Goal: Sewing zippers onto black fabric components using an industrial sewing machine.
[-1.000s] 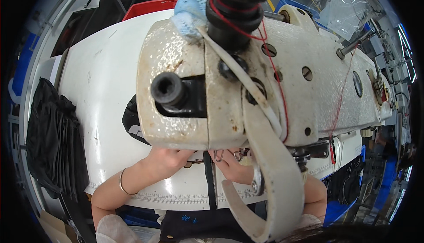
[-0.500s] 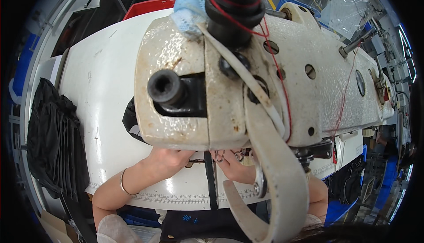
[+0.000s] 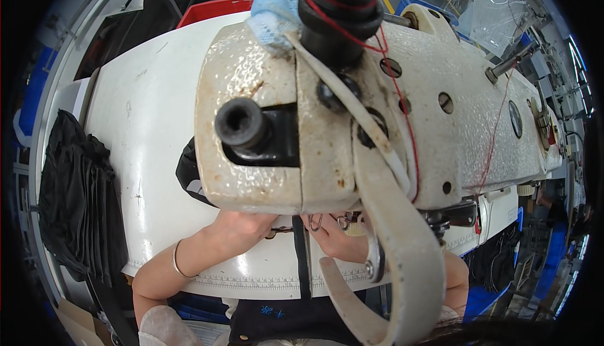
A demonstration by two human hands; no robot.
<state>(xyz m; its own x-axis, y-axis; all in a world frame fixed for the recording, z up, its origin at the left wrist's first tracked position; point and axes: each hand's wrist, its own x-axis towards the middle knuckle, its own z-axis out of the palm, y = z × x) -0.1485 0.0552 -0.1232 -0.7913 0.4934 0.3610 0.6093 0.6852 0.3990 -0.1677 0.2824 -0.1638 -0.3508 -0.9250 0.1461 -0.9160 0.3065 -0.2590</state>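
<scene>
White worktable (image 3: 145, 126), blue bins (image 3: 25, 100) alongside, cluttered workshop beyond.

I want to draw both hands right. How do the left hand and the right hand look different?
The left hand has a thin bracelet on its wrist; the right hand shows none. The left hand's forearm is in plain view, while the right hand's forearm lies mostly behind the pale strap. Both are bare, rest on the white table, and tuck their fingers under the sewing machine head, so what they hold is hidden.
</scene>
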